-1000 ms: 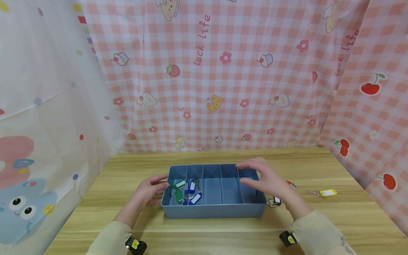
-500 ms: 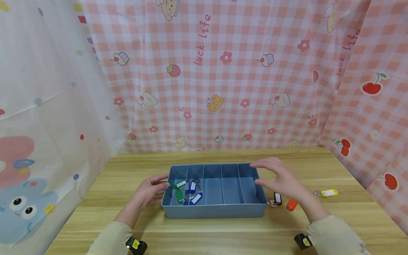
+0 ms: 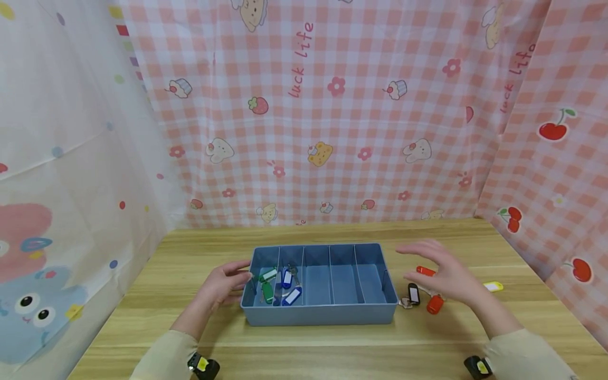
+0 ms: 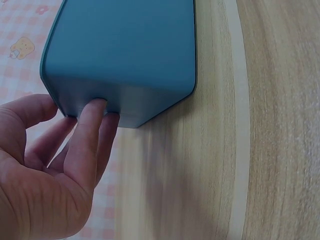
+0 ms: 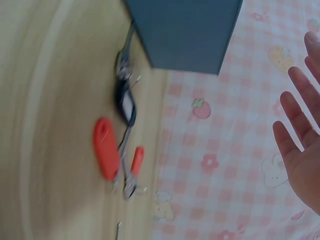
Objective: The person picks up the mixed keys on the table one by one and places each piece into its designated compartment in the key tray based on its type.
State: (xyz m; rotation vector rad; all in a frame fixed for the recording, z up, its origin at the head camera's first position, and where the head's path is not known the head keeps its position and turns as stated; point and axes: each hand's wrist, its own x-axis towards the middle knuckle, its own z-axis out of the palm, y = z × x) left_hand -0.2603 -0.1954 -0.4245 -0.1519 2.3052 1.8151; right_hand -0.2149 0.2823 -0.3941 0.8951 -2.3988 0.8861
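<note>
A blue-grey divided box (image 3: 318,315) stands on the table. Its leftmost compartment holds green key tags (image 3: 267,292), the one beside it blue key tags (image 3: 292,296) with keys. My left hand (image 3: 223,285) touches the box's left end, its fingertips (image 4: 95,105) against the outer wall. To the right of the box, my right hand (image 3: 444,272) hovers with thumb and fingers spread, holding nothing. Below and near it lie a black key tag (image 3: 414,294), a red key tag (image 3: 434,304) and another red tag (image 3: 425,271), with metal keys.
A yellow key tag (image 3: 493,286) lies farther right, partly hidden by the right forearm. The wooden table (image 3: 304,353) runs back to a pink checked cloth (image 3: 294,174). White cloth (image 3: 119,184) hangs on the left.
My right hand has moved right, from over the box's right end to above the loose key tags, uncovering the red and black tags. The left hand stays at the box.
</note>
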